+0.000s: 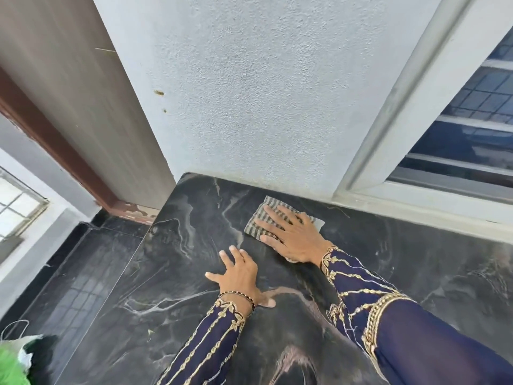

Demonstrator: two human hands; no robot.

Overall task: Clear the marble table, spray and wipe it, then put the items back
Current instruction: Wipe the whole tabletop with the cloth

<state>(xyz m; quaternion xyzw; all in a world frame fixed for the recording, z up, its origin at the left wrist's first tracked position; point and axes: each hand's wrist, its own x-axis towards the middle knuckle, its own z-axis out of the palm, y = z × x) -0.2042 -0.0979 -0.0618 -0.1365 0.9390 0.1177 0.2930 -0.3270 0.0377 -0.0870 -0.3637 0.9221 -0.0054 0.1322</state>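
- Marble table point(172, 295): black slab with pale veins, far edge butted against textured grey wall point(249, 93); surface bare apart from two hands and one cloth.
- Off table's left edge: dark glossy floor point(83, 276), lower level; green-and-white item point(16, 359) at bottom left corner, identity unclear.
- Left of table's far corner: wooden door frame point(69, 112) with brown trim, paint chipped at base.
- Left hand point(238, 276): palm down, flat on marble near table's middle, fingers spread apart, gripping nothing; beaded bangle at wrist, navy sleeve with gold embroidery.
- Striped cloth point(263, 218): grey-and-white, folded, lying flat on marble close to table's far edge, just short of wall.
- Right hand point(294, 234): pressed flat on top of cloth, fingers splayed and extended, pinning cloth to slab rather than pinching it; ring on one finger; sleeve matches left.
- Hands near each other, not touching.
- Right of cloth, above table's far edge: white window frame point(410, 129) with dark glass and grille.
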